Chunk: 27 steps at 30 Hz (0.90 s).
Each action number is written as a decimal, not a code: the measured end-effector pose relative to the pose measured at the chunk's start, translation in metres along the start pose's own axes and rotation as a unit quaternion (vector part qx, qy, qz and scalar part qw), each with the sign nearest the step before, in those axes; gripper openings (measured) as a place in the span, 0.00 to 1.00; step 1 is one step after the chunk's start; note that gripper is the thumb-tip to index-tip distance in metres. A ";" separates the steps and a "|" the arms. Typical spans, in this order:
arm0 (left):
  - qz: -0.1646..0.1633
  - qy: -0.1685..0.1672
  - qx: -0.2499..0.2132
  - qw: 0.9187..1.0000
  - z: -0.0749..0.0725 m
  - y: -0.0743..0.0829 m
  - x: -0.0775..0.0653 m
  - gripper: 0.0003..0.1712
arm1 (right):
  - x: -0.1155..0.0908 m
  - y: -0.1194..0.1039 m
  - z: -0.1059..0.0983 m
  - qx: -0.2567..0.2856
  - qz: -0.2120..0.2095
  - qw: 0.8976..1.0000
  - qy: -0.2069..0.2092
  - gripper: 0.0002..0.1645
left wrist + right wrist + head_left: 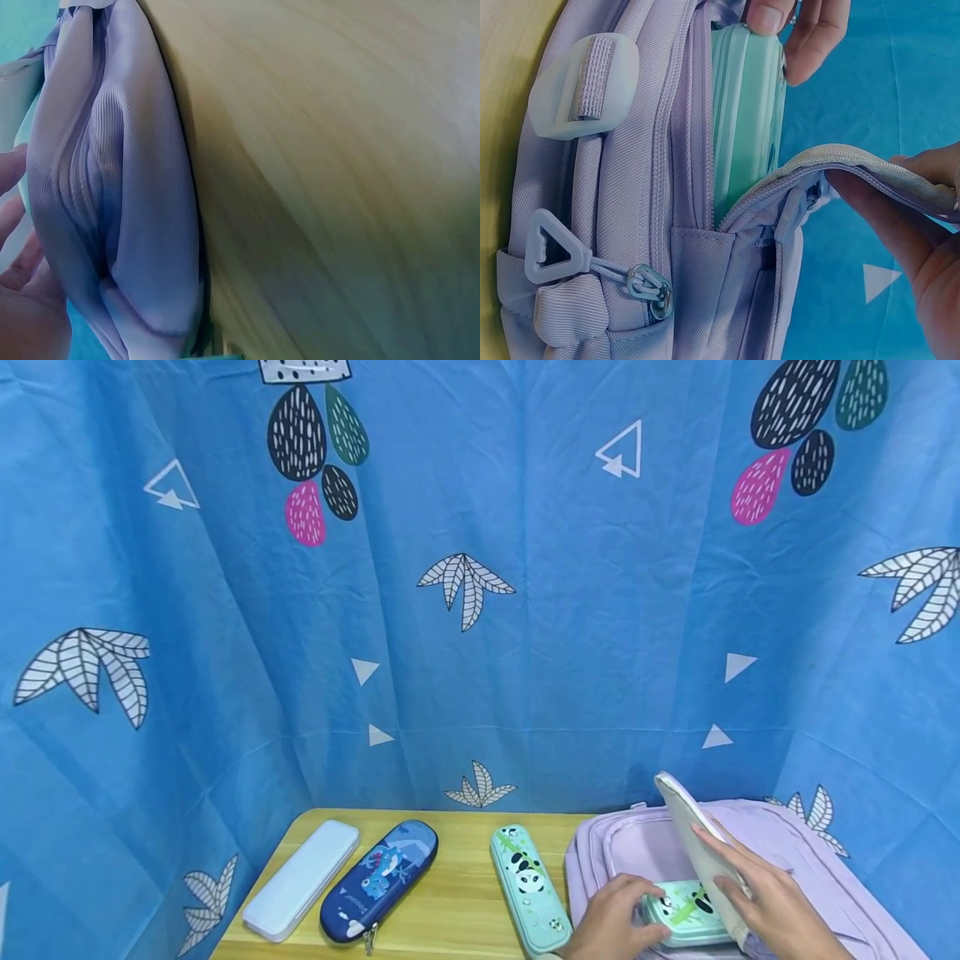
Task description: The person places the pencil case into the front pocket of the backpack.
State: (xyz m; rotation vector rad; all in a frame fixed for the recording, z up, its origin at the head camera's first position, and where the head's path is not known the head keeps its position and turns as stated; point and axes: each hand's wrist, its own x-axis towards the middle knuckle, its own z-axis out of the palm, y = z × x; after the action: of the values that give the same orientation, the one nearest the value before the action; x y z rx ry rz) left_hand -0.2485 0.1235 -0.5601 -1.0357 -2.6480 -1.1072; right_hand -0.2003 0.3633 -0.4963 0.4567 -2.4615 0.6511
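Note:
A lilac backpack [810, 860] lies at the right of the table, its front pocket unzipped. My left hand [611, 918] grips the left end of a mint-green panda pencil case [686, 906], which lies partly inside that pocket. In the right wrist view the case [746, 120] shows as a green edge between the pocket's zipper sides. My right hand [772, 893] pinches the pocket flap [697, 835] and holds it raised, covering the right end of the case. The left wrist view catches only part of the left hand [30, 300] beside the backpack's side [150, 187].
On the wooden table [450, 885] lie a pale blue pencil case [303, 881], a dark blue dinosaur pencil case [382, 881] with a zipper, and another green panda case [528, 889] close to the backpack. A blue patterned curtain [525, 677] surrounds the table.

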 end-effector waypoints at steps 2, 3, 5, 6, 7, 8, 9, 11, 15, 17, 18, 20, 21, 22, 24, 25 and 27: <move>0.005 0.005 0.002 1.000 0.003 0.000 0.001 0.22 | 0.000 0.000 0.000 -0.002 -0.001 1.000 0.003 0.51; 0.007 0.006 0.003 1.000 0.004 0.001 0.001 0.22 | 0.000 -0.001 0.000 -0.004 0.002 1.000 0.001 0.51; 0.011 0.008 0.007 1.000 0.007 0.001 0.002 0.22 | 0.000 -0.001 0.000 -0.010 0.011 1.000 -0.005 0.50; 0.010 0.009 0.009 1.000 0.009 0.001 0.003 0.22 | 0.000 -0.001 -0.001 -0.014 0.015 1.000 -0.007 0.50; 0.010 0.009 0.013 1.000 0.010 0.002 0.004 0.22 | 0.000 -0.001 -0.001 -0.017 0.020 1.000 -0.010 0.50; 0.008 0.009 0.017 1.000 0.011 0.003 0.004 0.22 | -0.001 -0.001 -0.001 -0.019 0.025 0.999 -0.013 0.49; 0.006 0.009 0.020 1.000 0.012 0.003 0.005 0.22 | -0.001 -0.001 0.000 -0.021 0.029 0.999 -0.016 0.49; 0.004 0.011 0.030 0.999 0.014 0.005 0.007 0.22 | -0.001 -0.002 0.000 -0.023 0.035 0.999 -0.019 0.48; 0.008 0.020 0.051 0.998 0.017 0.010 0.010 0.22 | -0.001 -0.002 0.001 -0.022 0.026 0.999 -0.009 0.47; 0.005 0.028 0.060 0.998 0.019 0.012 0.010 0.22 | 0.000 -0.002 0.001 -0.018 0.012 1.000 0.003 0.48; 0.005 0.034 0.065 0.997 0.020 0.013 0.011 0.23 | 0.000 -0.002 0.001 -0.016 0.007 1.000 0.008 0.49; 0.004 0.047 0.073 0.996 0.023 0.014 0.011 0.23 | 0.000 -0.001 0.001 -0.014 0.001 1.000 0.012 0.50; 0.006 0.054 0.081 0.995 0.024 0.015 0.011 0.23 | 0.001 -0.001 0.000 -0.012 -0.001 1.000 0.012 0.50; 0.005 0.059 0.085 0.995 0.025 0.016 0.011 0.23 | 0.001 -0.001 -0.001 -0.011 0.003 1.000 0.009 0.50; 0.004 0.063 0.092 0.994 0.028 0.018 0.012 0.23 | 0.001 -0.002 -0.002 -0.013 0.017 1.000 -0.001 0.49; 0.001 0.063 0.093 0.994 0.029 0.018 0.012 0.23 | 0.002 -0.002 -0.002 -0.013 0.021 1.000 -0.004 0.48; -0.007 0.057 0.091 0.994 0.032 0.019 0.013 0.22 | 0.002 -0.003 -0.003 -0.010 0.035 0.999 -0.011 0.47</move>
State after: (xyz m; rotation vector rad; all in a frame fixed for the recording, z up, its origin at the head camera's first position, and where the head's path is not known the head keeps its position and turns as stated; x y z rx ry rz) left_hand -0.2413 0.1617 -0.5679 -0.8929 -2.6099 -0.8777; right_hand -0.1990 0.3617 -0.4923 0.3730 -2.5125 0.6519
